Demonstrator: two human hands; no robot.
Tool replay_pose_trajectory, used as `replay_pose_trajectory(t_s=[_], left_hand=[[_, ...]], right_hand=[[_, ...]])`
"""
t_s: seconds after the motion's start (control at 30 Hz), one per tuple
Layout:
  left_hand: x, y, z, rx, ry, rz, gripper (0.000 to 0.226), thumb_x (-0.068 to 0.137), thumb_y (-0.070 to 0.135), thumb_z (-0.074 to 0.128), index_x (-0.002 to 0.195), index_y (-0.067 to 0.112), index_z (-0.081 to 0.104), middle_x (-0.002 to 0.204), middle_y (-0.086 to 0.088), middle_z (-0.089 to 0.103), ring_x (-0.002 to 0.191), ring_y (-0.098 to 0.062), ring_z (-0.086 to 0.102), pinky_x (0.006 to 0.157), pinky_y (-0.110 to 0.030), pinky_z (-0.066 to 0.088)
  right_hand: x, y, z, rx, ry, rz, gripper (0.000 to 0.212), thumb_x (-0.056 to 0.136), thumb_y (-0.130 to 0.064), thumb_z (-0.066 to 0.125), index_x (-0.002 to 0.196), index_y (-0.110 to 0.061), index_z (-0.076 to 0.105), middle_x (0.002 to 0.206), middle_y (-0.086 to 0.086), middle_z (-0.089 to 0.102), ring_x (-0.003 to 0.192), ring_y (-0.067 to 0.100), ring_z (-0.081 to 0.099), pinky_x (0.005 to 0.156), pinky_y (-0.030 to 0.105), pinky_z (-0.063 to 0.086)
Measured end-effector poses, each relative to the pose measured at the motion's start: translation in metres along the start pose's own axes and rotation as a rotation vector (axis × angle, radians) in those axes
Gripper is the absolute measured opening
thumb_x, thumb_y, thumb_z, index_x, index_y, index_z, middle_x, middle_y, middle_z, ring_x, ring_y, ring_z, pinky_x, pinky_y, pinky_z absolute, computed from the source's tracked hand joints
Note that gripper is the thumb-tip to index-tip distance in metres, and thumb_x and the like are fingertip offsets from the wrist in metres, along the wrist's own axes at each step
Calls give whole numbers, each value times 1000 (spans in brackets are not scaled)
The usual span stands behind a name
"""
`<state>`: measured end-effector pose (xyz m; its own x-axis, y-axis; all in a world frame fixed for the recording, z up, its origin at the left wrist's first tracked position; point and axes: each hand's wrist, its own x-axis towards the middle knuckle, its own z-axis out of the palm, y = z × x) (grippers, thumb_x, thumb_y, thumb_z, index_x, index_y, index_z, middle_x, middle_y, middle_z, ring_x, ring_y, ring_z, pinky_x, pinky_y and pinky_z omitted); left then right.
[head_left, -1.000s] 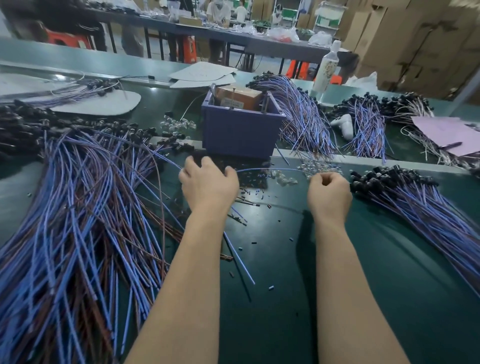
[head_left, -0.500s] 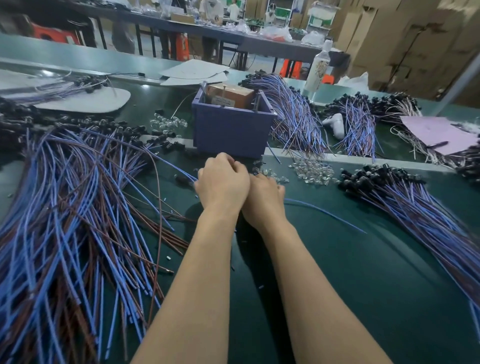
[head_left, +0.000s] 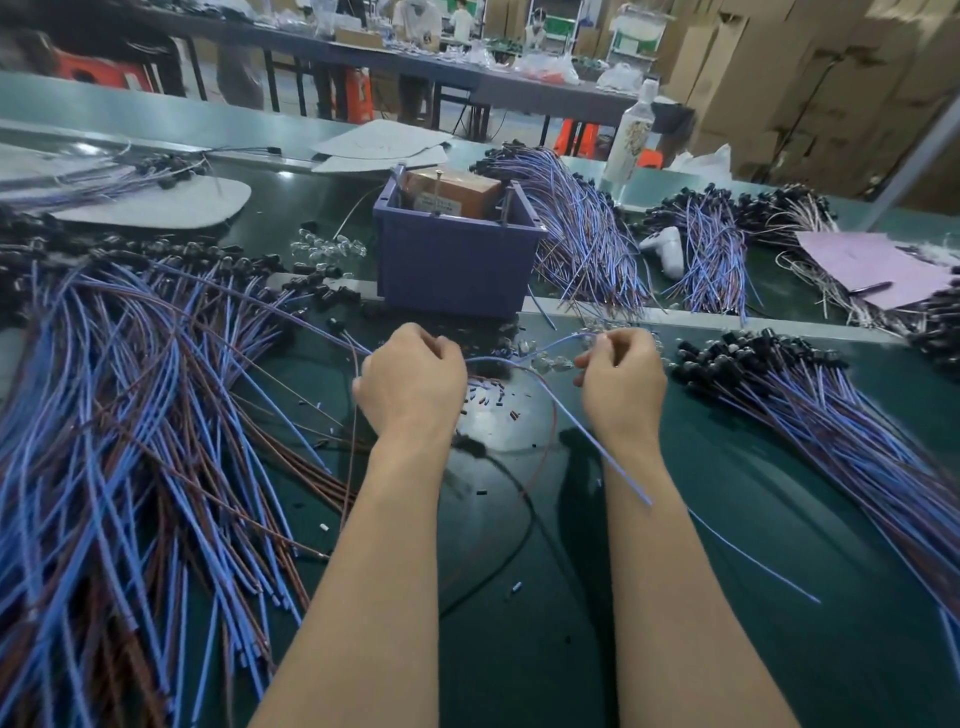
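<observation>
The left grip (head_left: 410, 382) and right grip (head_left: 621, 382) are now apart over the dark green bench (head_left: 519, 654), just in front of the purple bin (head_left: 452, 270). Half a second ago they were pressed knuckle to knuckle at the same spot. Between them runs 1 blue wire (head_left: 623, 475). It leaves the left grip on the thumb side, arcs across the gap and trails down over the right forearm to a free end. A second stretch rises to the right grip. Earlier that wire lay out to the right across the bench.

The left grip is curled tight into a fist round the wire. The right grip is curled too, thumb and forefinger pinching the wire near its upper end. A thin brown wire (head_left: 555, 415) loops down beside the blue one.

The big heap of blue and brown wires (head_left: 130, 441) lies on the left, the capped bundle (head_left: 831, 426) on the right. Small clear parts (head_left: 545, 361) are scattered between the grips.
</observation>
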<state>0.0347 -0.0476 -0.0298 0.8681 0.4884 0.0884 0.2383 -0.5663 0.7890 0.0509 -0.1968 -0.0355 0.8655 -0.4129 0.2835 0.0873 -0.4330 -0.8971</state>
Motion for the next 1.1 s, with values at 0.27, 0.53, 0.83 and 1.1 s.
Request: replay_pose_trajectory(t_s=[0.27,0.53,0.83,1.1], left_hand=[[5,-8,1,-96,121,39,20,95,25,49,99,10,62,102,-9,66,106,-31,53,92,-42,44],[-2,-1,6,52,143,192,25,96,34,49,104,17,64,112,-7,55,105,-31,51,90,-39,38],[-7,10,10,-346,-355,109,21,95,37,51,89,17,56,81,-6,72,79,-17,71,86,-42,54],[-9,17,3,-773,-280,-109,19,90,7,60,103,11,46,86,-2,54,68,-14,60,57,-18,55]], right_hand=[[7,-6,-15,412,-24,181,24,88,-3,47,68,-15,49,53,-5,50,44,5,43,45,17,34],[5,-15,-17,1009,-294,287,24,93,-2,37,73,-12,45,48,-4,44,43,10,41,43,18,34],[3,-11,-15,973,-322,438,25,94,-12,41,71,-15,51,53,-5,58,53,10,61,60,21,49],[2,-9,-16,173,-264,246,21,87,-9,47,68,-15,53,61,-3,57,62,15,57,66,28,42]])
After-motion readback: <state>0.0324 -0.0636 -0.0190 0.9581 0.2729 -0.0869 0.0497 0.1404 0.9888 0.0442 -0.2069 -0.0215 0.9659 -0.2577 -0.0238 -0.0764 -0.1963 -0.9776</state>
